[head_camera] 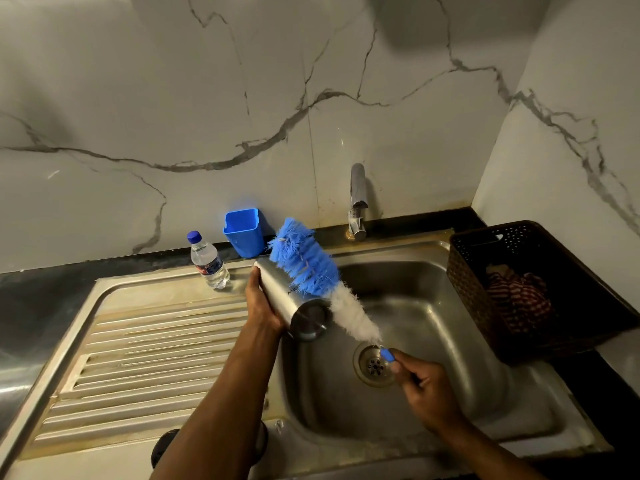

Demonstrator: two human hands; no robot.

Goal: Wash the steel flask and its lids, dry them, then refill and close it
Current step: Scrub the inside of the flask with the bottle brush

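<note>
My left hand (260, 304) grips the steel flask (290, 299), tilted on its side over the left edge of the sink basin (433, 341), its base toward me. My right hand (424, 386) holds the blue handle of a long bottle brush (318, 275). The brush's blue and white bristles lie against the flask's outer wall. Two dark round things, perhaps the lids (166, 445), sit at the near edge of the drainboard, partly hidden by my left arm.
A small water bottle (209, 260) with a blue cap and a blue plastic cup (244, 232) stand at the back of the ribbed drainboard (138, 358). The tap (357, 202) rises behind the basin. A dark basket (512, 289) holding a striped cloth (516, 299) sits at right.
</note>
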